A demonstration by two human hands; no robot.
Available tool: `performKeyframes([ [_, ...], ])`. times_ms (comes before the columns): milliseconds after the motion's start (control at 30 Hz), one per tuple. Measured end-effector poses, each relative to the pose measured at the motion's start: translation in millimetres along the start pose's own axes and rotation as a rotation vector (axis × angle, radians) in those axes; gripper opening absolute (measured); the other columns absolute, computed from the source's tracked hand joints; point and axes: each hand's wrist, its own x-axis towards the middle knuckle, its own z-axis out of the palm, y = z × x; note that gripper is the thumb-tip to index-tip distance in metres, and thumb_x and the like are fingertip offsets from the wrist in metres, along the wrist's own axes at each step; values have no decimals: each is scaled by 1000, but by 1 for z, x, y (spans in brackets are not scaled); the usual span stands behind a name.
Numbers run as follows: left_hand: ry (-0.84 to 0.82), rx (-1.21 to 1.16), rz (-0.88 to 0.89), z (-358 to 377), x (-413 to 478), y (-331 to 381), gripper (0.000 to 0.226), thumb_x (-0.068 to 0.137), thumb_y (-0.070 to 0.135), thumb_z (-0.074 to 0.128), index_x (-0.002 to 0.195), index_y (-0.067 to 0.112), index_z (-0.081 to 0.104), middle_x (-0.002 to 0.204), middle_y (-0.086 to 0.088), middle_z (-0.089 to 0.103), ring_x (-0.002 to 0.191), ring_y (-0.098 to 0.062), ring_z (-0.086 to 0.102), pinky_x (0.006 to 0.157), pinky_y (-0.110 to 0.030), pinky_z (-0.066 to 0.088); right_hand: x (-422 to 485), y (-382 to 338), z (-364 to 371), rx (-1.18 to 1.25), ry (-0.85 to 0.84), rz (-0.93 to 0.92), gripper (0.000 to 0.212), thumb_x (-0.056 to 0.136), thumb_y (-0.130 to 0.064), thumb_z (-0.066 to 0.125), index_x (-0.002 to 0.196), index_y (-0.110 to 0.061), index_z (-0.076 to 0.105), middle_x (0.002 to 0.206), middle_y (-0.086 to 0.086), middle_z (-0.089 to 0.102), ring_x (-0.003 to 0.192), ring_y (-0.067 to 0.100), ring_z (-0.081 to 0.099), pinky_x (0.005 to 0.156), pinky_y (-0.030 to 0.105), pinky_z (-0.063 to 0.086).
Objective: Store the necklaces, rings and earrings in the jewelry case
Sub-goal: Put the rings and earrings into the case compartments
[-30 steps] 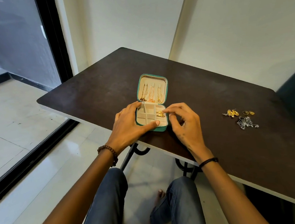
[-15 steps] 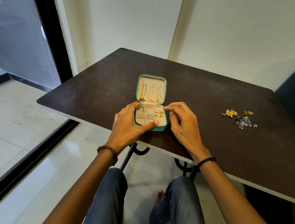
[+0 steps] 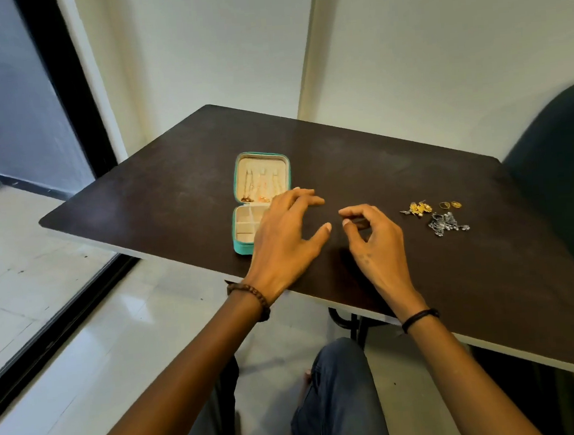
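I read no text, label, brand, number or sign anywhere in my head view. Nothing legible on the jewelry case (image 3: 243, 250), the table (image 3: 174, 198) or the wall (image 3: 437, 51).

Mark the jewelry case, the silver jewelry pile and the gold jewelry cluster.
jewelry case (image 3: 244, 249): head view, teal front wall of the base.
silver jewelry pile (image 3: 447, 224): head view, middle of the tangle.
gold jewelry cluster (image 3: 417, 208): head view, its centre.
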Motion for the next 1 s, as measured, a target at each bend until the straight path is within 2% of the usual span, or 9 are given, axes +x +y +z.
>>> performKeyframes([
  [100, -72, -16, 45, 25, 13, 22, 36, 92, 30, 64, 127, 23, 58, 136, 5, 52, 132, -9, 40, 101, -20, 34, -1, 14, -24, -15, 33, 23, 14, 97, -13, 62, 107, -17, 70, 106, -4, 68, 93, 0, 62, 76, 6, 47],
  [300, -219, -71, 35, 76, 37, 49, 29, 94, 30, 61, 122, 23, 61, 130, 3, 57, 125, -13, 45, 98, -27, 39, 10, 49, -72, -93, 103, 91, 12, 96, -14, 64, 105, -18, 70, 103, -10, 66, 88, -3, 62, 77, 11, 48],
  [400, -274, -78, 29, 101, 54, 58, 27, 94, 29, 61, 120, 21, 63, 130, 0, 57, 125, -17, 46, 98, -31, 41, 22, 69, -93, -125, 171, 160, 11, 94, -14, 66, 104, -16, 72, 101, -8, 68, 85, -4, 61, 74, 8, 46],
  [533, -293, -104, -13, 136, 82, 65, 28, 93, 28, 62, 120, 20, 63, 128, 0, 58, 122, -17, 48, 95, -31, 43, 40, 99, -111, -150, 258, 272, 10, 92, -14, 68, 101, -17, 72, 98, -5, 69, 87, 6, 63, 76, 20, 51],
  [667, -273, -155, -51, 166, 103, 65, 42, 94, 29, 61, 132, 15, 52, 137, -2, 51, 128, -18, 45, 101, -33, 41, 53, 126, -125, -109, 366, 366, 13, 89, -10, 70, 101, -16, 72, 99, 1, 71, 87, 9, 64, 79, 27, 56],
  [700, -277, -173, -69, 172, 107, 64, 44, 94, 29, 60, 134, 14, 50, 138, -2, 50, 128, -19, 45, 102, -33, 42, 57, 134, -128, -108, 377, 386, 15, 89, -9, 70, 102, -16, 73, 102, 3, 71, 88, 9, 64, 79, 26, 56],
  [900, -288, -182, -71, 192, 122, 56, 41, 94, 29, 59, 132, 16, 52, 137, -1, 53, 126, -18, 48, 102, -36, 45, 78, 163, -133, -131, 344, 428, 21, 90, -10, 70, 110, -15, 74, 113, 5, 69, 92, 5, 61, 62, 0, 43],
  [967, -292, -187, -54, 194, 124, 54, 38, 94, 29, 58, 130, 16, 54, 136, 0, 54, 126, -17, 48, 102, -36, 45, 83, 168, -130, -145, 311, 424, 22, 92, -10, 68, 113, -15, 74, 113, 4, 69, 96, 6, 62, 62, -1, 42],
  [1000, -297, -193, -48, 194, 125, 53, 37, 94, 29, 58, 129, 17, 55, 135, 0, 55, 125, -17, 49, 101, -35, 45, 86, 170, -128, -148, 298, 428, 23, 92, -10, 68, 114, -16, 74, 113, 4, 70, 99, 8, 63, 67, 1, 42],
])
